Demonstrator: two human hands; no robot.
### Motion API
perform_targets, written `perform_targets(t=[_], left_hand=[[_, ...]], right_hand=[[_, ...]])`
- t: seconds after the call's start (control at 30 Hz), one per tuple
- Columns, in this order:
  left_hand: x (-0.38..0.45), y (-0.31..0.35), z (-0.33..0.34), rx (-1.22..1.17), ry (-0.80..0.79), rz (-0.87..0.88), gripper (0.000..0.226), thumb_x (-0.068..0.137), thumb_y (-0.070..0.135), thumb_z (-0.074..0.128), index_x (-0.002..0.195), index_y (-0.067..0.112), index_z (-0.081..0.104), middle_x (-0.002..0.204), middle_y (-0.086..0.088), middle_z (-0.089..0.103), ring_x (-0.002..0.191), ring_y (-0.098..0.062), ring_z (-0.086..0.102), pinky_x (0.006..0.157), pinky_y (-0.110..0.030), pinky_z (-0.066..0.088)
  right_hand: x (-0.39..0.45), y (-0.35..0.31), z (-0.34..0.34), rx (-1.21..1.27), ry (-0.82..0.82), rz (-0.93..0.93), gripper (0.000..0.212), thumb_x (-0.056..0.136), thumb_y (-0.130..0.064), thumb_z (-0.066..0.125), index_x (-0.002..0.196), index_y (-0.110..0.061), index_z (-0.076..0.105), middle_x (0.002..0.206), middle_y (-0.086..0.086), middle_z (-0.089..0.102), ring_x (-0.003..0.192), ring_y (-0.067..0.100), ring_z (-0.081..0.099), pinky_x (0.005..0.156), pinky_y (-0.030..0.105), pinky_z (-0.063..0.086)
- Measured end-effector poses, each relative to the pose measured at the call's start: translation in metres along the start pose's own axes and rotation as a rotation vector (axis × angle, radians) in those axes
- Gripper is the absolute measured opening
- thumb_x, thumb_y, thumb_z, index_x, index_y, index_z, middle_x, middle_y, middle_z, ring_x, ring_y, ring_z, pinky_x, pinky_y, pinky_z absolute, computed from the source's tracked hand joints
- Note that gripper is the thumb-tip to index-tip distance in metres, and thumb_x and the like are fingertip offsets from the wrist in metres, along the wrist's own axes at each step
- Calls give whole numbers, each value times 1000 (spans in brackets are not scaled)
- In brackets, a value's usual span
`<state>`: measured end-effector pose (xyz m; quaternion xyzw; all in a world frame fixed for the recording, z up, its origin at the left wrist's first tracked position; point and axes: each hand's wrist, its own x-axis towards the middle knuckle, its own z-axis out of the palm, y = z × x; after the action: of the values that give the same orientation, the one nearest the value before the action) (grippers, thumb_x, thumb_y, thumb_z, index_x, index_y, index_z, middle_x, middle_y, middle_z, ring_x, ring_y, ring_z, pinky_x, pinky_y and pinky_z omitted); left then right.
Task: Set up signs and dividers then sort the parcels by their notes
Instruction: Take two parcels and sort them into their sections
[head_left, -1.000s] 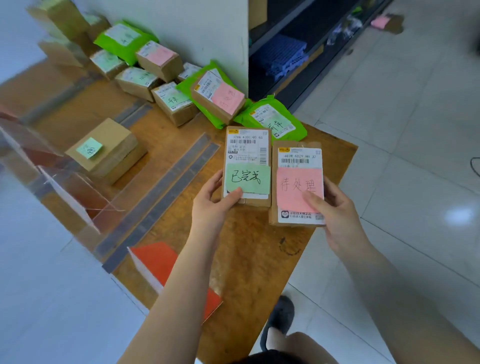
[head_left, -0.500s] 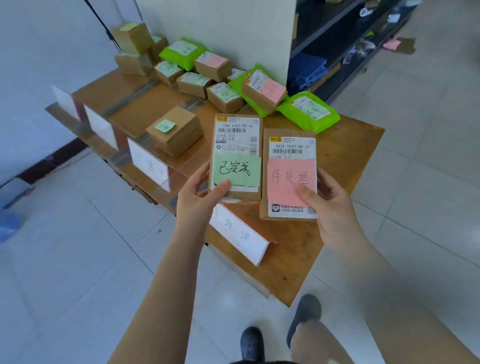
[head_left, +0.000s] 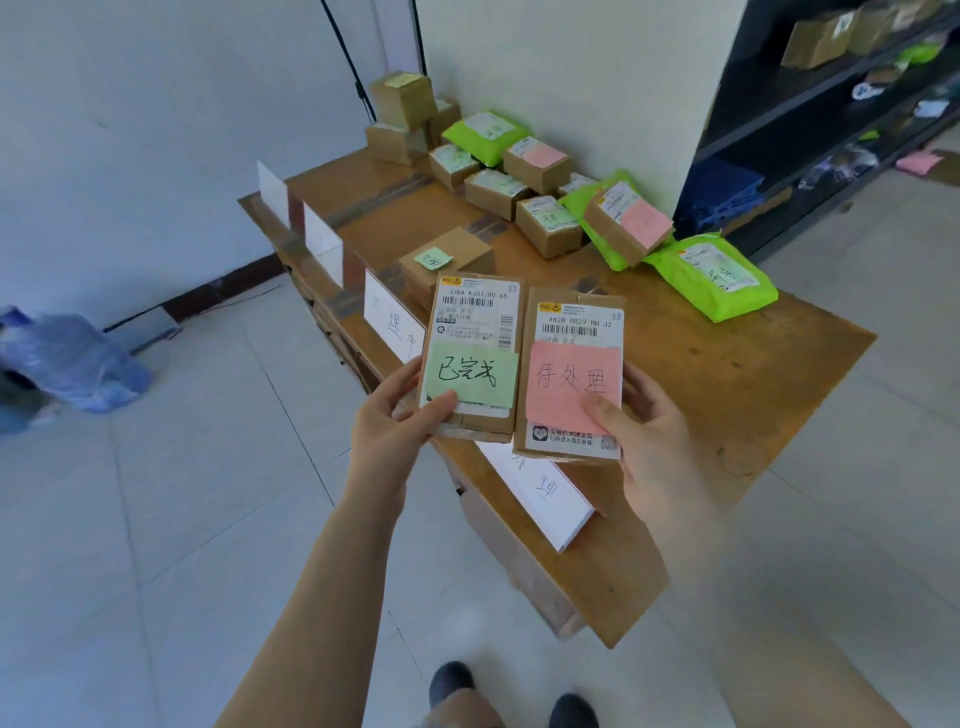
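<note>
Head view has pulled back from the desk (head_left: 727, 395), revealing standing signs (head_left: 392, 325), while the left hand (head_left: 387, 431) grips the green-noted parcel (head_left: 470, 358) and the right hand (head_left: 649, 441) the pink-noted parcel (head_left: 571, 374), ready for sorting.

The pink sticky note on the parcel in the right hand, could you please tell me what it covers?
The pink sticky note lies over the white shipping label of the cardboard parcel. The barcode above and a printed strip below show; the label's middle is hidden. The right hand thumb presses the note.

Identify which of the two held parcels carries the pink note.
The parcel in the right hand; the left hand holds a parcel with a green note.
</note>
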<state>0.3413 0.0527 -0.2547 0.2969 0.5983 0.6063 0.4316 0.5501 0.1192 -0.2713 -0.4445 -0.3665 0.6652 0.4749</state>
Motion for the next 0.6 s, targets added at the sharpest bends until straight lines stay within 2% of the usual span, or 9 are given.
perform_targets(t=[0.2, 0.37, 0.5, 0.6], left_hand=[[48, -1, -8, 21, -17, -48, 42, 74, 18, 75, 112, 31, 61, 92, 13, 73, 86, -11, 71, 64, -25, 58], [116, 0, -9, 49, -149, -126, 36, 72, 18, 77, 99, 38, 63, 89, 12, 73, 84, -9, 71, 61, -27, 58], [168, 6, -9, 101, -293, -117, 36, 77, 16, 74, 96, 43, 60, 79, 22, 71, 76, 6, 67, 53, -14, 52], [199, 6, -7, 133, -404, -131, 37, 78, 14, 73, 100, 40, 58, 82, 20, 72, 78, 3, 68, 54, -12, 51]], right_hand=[[29, 7, 21, 23, 84, 21, 54, 54, -22, 76, 102, -37, 58, 105, -3, 70, 84, 17, 72, 60, 31, 58], [67, 15, 43, 33, 281, -21, 60, 52, -25, 77, 109, -31, 58, 107, -3, 69, 88, 15, 71, 69, 33, 59], [88, 24, 62, 69, 446, -53, 55, 53, -25, 77, 104, -33, 59, 107, -3, 69, 88, 13, 71, 67, 29, 58], [98, 30, 70, 90, 561, -47, 61, 57, -23, 77, 115, -28, 57, 105, -5, 69, 86, 11, 71, 67, 28, 58]])
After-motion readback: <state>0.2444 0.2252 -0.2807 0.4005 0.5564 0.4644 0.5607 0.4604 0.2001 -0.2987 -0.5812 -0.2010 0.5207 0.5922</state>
